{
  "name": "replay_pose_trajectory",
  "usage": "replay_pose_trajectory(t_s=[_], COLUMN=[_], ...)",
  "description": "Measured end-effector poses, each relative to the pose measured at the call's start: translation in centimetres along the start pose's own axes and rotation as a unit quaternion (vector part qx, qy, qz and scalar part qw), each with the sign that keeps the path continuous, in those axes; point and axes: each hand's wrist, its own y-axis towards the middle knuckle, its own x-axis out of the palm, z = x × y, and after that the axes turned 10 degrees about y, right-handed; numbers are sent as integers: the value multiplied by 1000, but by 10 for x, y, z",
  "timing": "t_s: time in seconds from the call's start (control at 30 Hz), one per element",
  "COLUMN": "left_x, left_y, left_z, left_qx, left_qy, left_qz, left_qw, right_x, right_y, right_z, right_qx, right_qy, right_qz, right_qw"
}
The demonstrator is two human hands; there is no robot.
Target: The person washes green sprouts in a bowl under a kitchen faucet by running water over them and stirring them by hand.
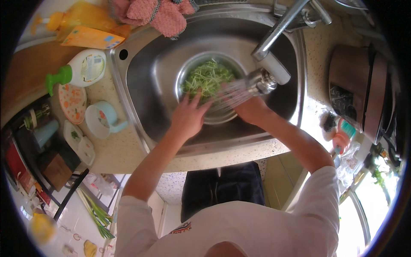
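A heap of thin, pale-stemmed green shoots [208, 77] sits in a round metal bowl [179, 84] inside the steel sink [147, 68]. My left hand [189, 115] reaches over the bowl's near left side, fingers spread, their tips at the edge of the greens. My right hand [249, 107] is at the bowl's right side, under the stream. Its fingers are veiled by running water [233, 96]. That water sprays down and leftward from the head of the metal faucet [274, 68] onto the bowl's right part.
Left of the sink stand a white pump bottle with a green top [87, 67], a light blue cup [99, 120] and a patterned plate [70, 103]. Pink cloths [158, 17] hang over the back rim. A brown appliance [351, 81] occupies the right counter.
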Motion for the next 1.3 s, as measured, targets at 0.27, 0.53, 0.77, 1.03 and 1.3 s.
replay_pose_trajectory(t_s=[0.27,0.53,0.77,1.03,1.3], left_x=[-1,10,18,6,-3], left_y=[33,34,56,3,6], left_z=[0,-1,2,15,10], left_qx=[-140,-179,-318,-185,-74], left_qy=[-107,-128,-548,-280,-82], left_qz=[61,81,23,-13,75], left_qw=[982,972,773,942,991], right_x=[19,-1,-5,18,-15], right_y=[61,65,70,34,58], right_z=[17,-12,15,8,6], right_qx=[88,36,108,53,-95], right_qy=[-35,21,335,236,55], right_qz=[115,254,240,159,210], right_qw=[989,966,905,957,972])
